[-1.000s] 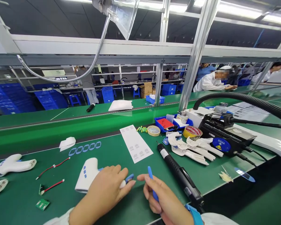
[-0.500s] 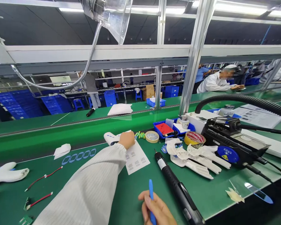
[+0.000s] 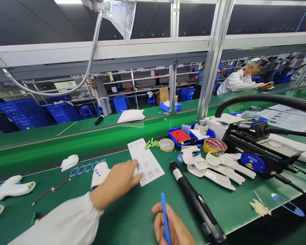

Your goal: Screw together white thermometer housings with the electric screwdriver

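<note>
My left hand (image 3: 118,182) is closed around a white handheld device shell (image 3: 100,173) with small blue buttons, held just above the green mat beside a printed paper sheet (image 3: 146,162). My right hand (image 3: 172,226) sits at the bottom edge, fingers wrapped on a thin blue plastic tool (image 3: 164,214) that points up. A black electric screwdriver (image 3: 193,197) lies on the mat just right of that hand.
More white shells (image 3: 11,186) and red-wired parts (image 3: 51,190) lie at the left. A pile of white shell halves (image 3: 214,166), a tape roll (image 3: 214,145), a blue parts tray (image 3: 183,135) and a black soldering station (image 3: 260,153) crowd the right. People work beyond the conveyor.
My left hand carried the white shell out to the far end of the paper sheet, then drew it back toward me. My right hand kept the blue tool and sank lower in view.
</note>
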Demonstrator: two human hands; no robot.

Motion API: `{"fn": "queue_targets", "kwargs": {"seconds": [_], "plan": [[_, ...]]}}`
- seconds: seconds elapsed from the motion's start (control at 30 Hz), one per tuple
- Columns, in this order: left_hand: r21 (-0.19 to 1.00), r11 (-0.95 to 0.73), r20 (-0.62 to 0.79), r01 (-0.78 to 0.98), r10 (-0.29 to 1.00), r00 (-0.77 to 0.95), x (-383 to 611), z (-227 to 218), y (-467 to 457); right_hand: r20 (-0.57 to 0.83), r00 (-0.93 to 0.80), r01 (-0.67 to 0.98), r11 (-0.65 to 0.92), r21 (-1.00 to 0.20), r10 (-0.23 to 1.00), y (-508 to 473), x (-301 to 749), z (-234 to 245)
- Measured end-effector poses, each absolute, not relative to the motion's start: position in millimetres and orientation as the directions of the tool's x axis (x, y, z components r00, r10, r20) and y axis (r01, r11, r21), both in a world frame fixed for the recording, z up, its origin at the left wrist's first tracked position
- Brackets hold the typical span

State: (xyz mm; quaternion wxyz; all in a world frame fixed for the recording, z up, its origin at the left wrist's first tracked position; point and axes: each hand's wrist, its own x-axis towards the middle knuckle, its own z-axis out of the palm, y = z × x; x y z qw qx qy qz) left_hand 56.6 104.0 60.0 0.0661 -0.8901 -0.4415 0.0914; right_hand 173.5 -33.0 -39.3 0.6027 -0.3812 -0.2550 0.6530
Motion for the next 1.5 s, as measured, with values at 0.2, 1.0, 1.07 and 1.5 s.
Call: {"fn": "queue_targets", "kwargs": {"seconds": [0.2,1.0,1.07,1.5], "plan": [[-0.171,-0.796,-0.008,0.581,0.591,0.807,0,9,15,-0.084,-0.004,-0.069,-0.084,-0.994,0.996,-44,189,-14],[0.359,-0.655,0.04,0.665,0.722,0.691,-16,-5,29,-0.353,-0.538,0.54,-0.009,-0.841,0.765,52,177,9],[0.363,-0.646,0.006,0.671,0.722,0.692,-17,-4,33,-0.393,-0.534,0.54,-0.056,-0.84,0.749,58,173,7],[0.417,-0.567,-0.016,0.711,0.777,0.629,-33,2,25,-0.345,-0.543,0.502,-0.033,-0.864,0.766,52,173,3]]}}
